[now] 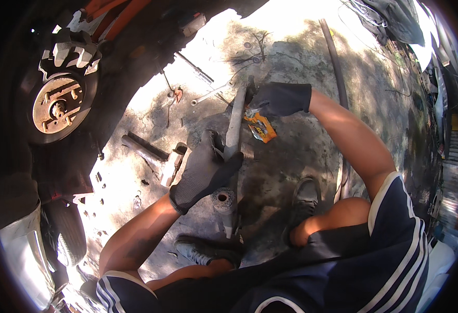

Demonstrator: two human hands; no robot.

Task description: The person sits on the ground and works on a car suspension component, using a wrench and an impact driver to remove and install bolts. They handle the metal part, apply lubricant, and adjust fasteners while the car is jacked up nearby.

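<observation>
My gloved left hand [205, 167] grips a long grey metal bar [234, 125], which has a round sleeve with a hole [222, 198] near its lower end. My gloved right hand [276, 99] is bent closed at the bar's upper end; what its fingers hold is partly hidden. Just below those fingers is a crumpled orange packet [260, 129] with a silvery edge; I cannot tell whether it is held or lying on the concrete. My shoes [304, 201] are either side of the bar's lower end.
A raised car's rusty hub [57, 107] is at left, a tire [64, 235] below it. On the concrete [286, 57] lie a wrench [210, 93], a hammer-like tool [171, 164], a short pipe [141, 148] and other tools. A long dark pipe [333, 62] runs along the right.
</observation>
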